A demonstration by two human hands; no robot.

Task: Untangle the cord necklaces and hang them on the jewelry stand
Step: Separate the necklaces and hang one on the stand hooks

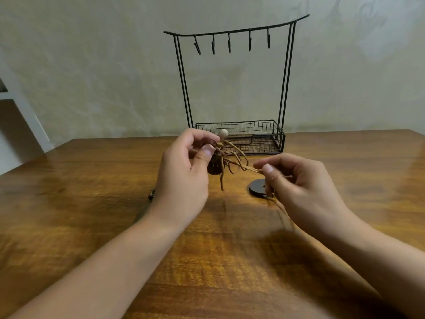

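Note:
A knot of brown cord necklaces point(232, 157) hangs in the air between my hands, just above the table. My left hand point(186, 171) pinches the tangle by its dark red loops, with a dark round pendant point(215, 165) dangling under the thumb and a pale wooden bead point(223, 133) sticking up behind. My right hand point(299, 187) pinches a tan cord strand pulled out to the right. A dark disc pendant point(258, 188) lies on the table below that hand. The black wire jewelry stand point(234, 88) stands behind, its several hooks point(228, 43) bare.
The wooden table point(92, 203) runs out to both sides and toward me. The stand's wire basket point(264, 139) sits at its base, near the table's back edge by the pale wall. A short dark cord end point(151, 195) lies left of my left wrist.

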